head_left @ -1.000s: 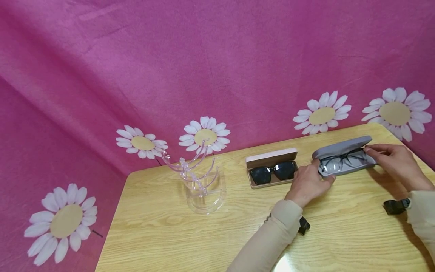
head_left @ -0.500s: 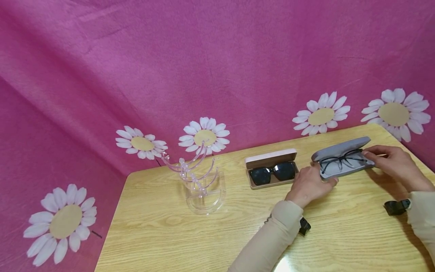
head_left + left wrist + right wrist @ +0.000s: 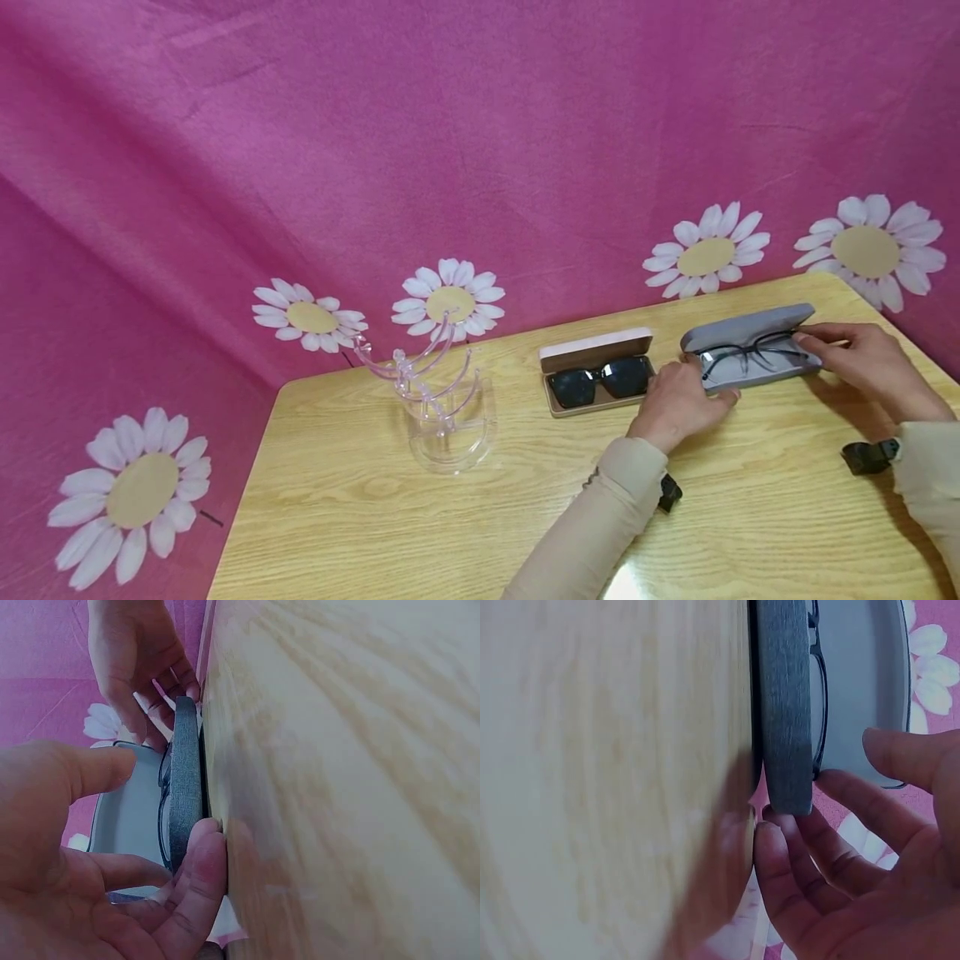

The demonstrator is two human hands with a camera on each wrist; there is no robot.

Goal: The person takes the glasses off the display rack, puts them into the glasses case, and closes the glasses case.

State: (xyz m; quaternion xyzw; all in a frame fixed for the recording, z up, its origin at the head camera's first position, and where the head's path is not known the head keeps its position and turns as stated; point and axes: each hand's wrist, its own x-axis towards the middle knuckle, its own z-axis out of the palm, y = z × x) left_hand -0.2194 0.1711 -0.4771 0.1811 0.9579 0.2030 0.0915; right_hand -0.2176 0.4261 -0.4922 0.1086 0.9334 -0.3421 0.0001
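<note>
An open grey glasses case [image 3: 750,327] lies near the table's back right, with dark-framed eyeglasses [image 3: 746,349] in its lower half. My left hand [image 3: 681,403] holds the case's left end. In the left wrist view its index finger [image 3: 124,871] meets the end of the case, the other fingers curl beside the base, and the thumb is held out over the lid. At the opposite end my right hand [image 3: 873,362] has its fingers bent round the corner. In the right wrist view, the index fingertip is right at the eyeglasses' frame [image 3: 822,712] and the thumb stands off.
Left of the grey case stands a second open case [image 3: 596,350], pale outside and brown inside, holding black sunglasses [image 3: 576,388]. A clear plastic stand [image 3: 401,367] with curved arms is farther left on the wooden table [image 3: 390,533]. A pink cloth [image 3: 525,167] with daisies hangs behind.
The grey case has shifted very slightly left, and the eyeglasses sit a little differently in it. Both hands stay at its ends. The other case and the stand have not moved.
</note>
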